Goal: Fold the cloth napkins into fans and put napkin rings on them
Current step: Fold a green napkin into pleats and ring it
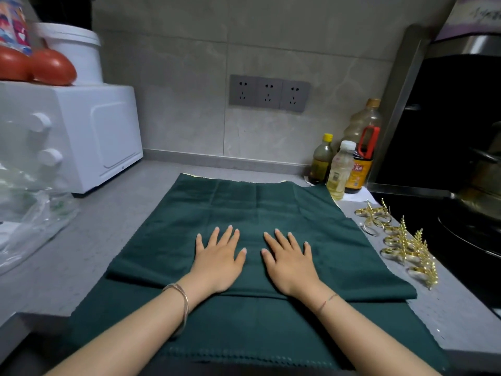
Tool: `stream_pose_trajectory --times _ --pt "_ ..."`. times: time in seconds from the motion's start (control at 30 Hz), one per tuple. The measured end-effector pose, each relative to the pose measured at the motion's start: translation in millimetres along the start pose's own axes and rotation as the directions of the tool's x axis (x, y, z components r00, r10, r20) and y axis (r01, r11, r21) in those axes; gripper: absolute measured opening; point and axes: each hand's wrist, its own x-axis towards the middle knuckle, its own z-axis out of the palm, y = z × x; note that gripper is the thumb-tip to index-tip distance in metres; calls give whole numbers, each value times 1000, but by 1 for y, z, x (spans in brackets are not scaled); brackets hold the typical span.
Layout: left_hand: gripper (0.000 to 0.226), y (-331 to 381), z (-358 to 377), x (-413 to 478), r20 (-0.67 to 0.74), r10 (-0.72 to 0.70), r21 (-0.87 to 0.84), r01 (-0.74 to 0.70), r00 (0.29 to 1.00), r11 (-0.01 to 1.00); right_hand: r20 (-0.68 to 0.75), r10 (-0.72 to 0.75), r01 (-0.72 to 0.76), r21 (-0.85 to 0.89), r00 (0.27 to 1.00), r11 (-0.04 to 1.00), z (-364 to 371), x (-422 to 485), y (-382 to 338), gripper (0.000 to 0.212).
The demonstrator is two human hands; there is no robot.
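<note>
Flat on napkin [260, 213]: both hands.

1. One green napkin [271, 213] on the surface [113, 229], at the centre of the frame.
2. Two hands on it: left hand [219, 261] and right hand [288, 263].
3. Two bracelets, one per wrist: a bangle [179, 297] and a thread [326, 301].
4. Gold rings [398, 240] in a cluster at right: about six, but they overlap too much for an exact count.
5. Four bottles [337, 172] at the right rear.
6. Three sockets [269, 93] on the wall.
7. Two tomatoes [51, 67] at upper left.
8. One white bucket [78, 50] behind them.
9. One white oven [89, 137] at left, with two knobs [40, 122].
10. One plastic bag [32, 221] at the left edge.
</note>
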Motion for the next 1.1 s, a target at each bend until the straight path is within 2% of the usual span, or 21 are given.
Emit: stream_pose_trajectory --times 0.37,0.63,0.7,0.83,0.93,1.0,1.1 --pt "70 -47 -8 -15 -34 -117 9 118 993 993 -43 179 -180 -22 983 983 -29 -30 111 58" --pt "66 -91 -17 -27 -41 -218 -11 218 975 976 54 264 -260 -64 963 963 -37 -16 120 65" --pt "65 -93 -17 -26 -42 -214 -20 213 976 977 43 220 -219 -18 975 975 -38 -3 103 63" --pt "66 -95 -15 -24 -50 -222 -22 221 974 975 5 -59 58 137 998 989 -37 33 39 51" --pt "67 -94 -13 -24 -70 -229 -37 227 971 973 -6 -154 154 111 988 982 -36 65 -3 57" --pt "68 -93 -12 -24 -81 -231 -45 228 970 973 23 -146 143 102 989 985 -34 88 -20 61" --pt "67 -94 -11 -23 -87 -228 -47 225 970 973 80 -51 44 93 995 995 -28 118 -31 66"
